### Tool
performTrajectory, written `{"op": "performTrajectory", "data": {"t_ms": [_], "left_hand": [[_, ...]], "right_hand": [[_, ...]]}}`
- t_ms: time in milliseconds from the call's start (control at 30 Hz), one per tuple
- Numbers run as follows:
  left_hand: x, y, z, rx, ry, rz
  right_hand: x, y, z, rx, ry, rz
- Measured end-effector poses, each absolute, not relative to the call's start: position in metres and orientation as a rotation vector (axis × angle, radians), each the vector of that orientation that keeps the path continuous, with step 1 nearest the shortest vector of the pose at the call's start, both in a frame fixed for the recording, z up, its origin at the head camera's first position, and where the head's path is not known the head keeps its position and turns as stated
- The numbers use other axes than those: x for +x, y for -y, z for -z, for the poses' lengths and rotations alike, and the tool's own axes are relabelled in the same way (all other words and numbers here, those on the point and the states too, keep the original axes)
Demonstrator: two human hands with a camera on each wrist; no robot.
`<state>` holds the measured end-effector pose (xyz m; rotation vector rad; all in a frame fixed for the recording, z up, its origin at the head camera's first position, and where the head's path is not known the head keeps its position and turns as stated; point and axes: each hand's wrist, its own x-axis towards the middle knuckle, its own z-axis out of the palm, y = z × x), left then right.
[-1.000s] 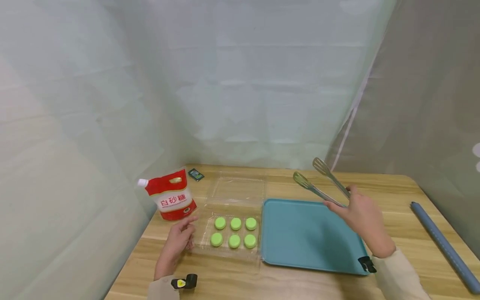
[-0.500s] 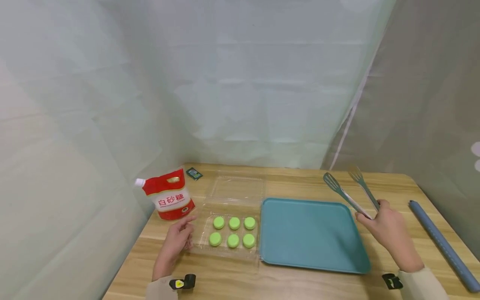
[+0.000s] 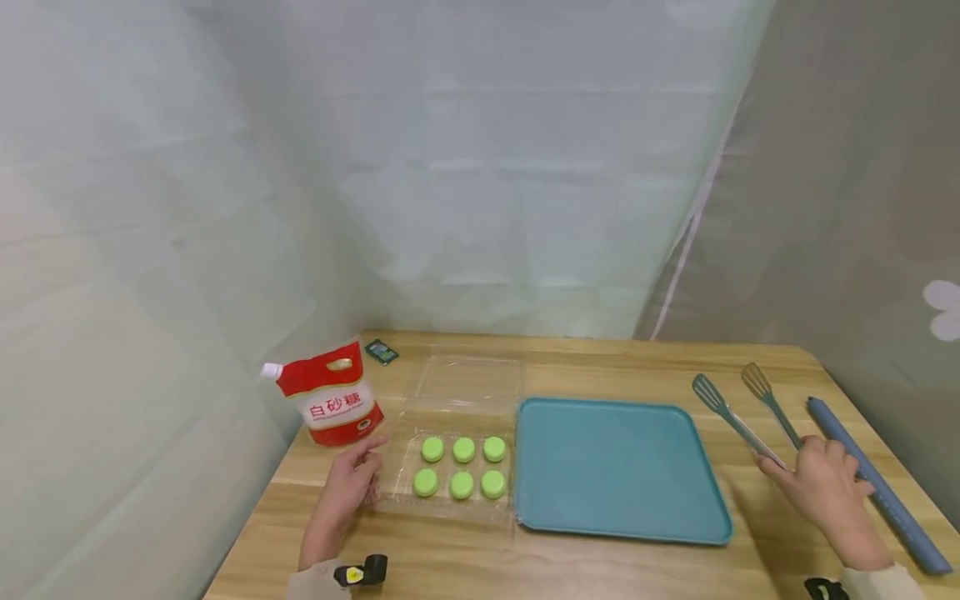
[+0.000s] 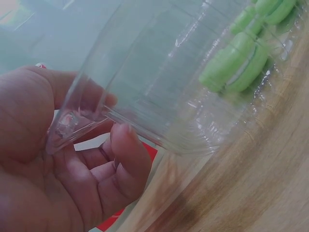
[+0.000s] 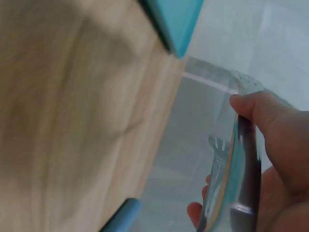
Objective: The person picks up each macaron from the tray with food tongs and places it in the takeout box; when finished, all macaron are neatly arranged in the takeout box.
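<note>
My left hand holds the left edge of a clear plastic box, its fingers curled at the corner in the left wrist view. Inside the box sit several green macarons in two rows; one macaron shows close up through the plastic. In my right hand is a pair of metal tongs, gripped by the arms. The slotted ends of the tongs are spread apart and point away from me, above the table between a blue tray and a blue rolled rod.
A red and white sugar bag with a white cap stands left of the box. Behind it lies a small dark packet. The box's clear lid lies opened backward. The blue rod lies along the right of the wooden table.
My right hand has carried the tongs from over the tray to its right side and lower, toward the rod. The left hand stays at the box.
</note>
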<state>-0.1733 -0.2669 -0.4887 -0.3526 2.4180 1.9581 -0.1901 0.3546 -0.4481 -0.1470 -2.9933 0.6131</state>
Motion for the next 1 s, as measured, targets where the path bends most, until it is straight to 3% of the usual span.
{"op": "performTrajectory", "data": {"t_ms": [1000], "left_hand": [[-0.170, 0.268, 0.486, -0.361, -2.457, -1.928]], "right_hand": [[-0.184, -0.381, 0.482, -0.440, 3.275, -0.568]]}}
